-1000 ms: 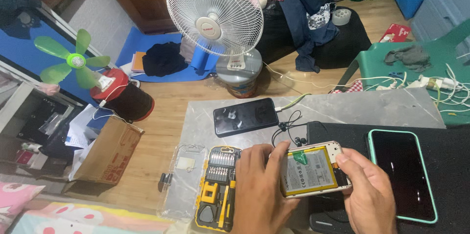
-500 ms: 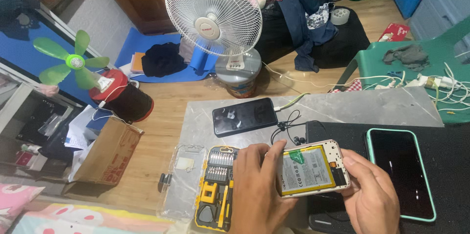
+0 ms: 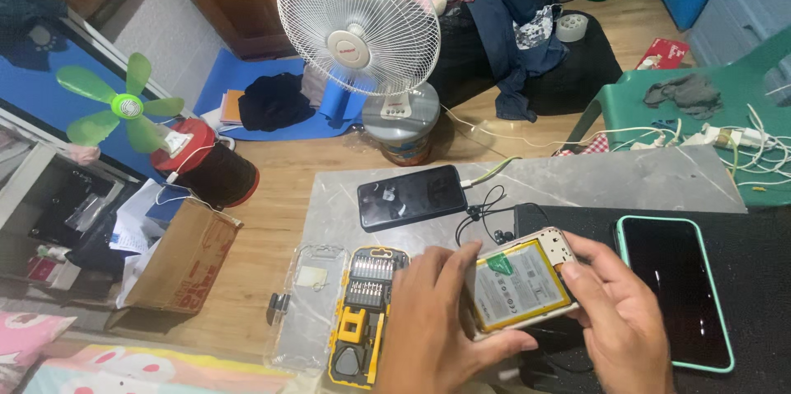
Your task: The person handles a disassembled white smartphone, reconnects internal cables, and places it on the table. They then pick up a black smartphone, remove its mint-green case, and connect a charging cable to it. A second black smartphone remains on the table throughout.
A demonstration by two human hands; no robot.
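Head view. Both hands hold an opened smartphone, back cover off and yellow-edged battery exposed, above the near edge of the grey counter. The left hand closes its grip on the phone's lower left edge, thumb under the bottom; the right hand pinches the right edge at the upper corner. At 9 o'clock of the phone lies a yellow-and-black screwdriver bit set, its clear lid folded open further left. At 11 o'clock rests a black smartphone, screen up, with a cable plugged in. At 3 o'clock a phone in a mint-green case lies on a black mat. Beyond the counter, at 12 o'clock, stands a white pedestal fan on the wooden floor.
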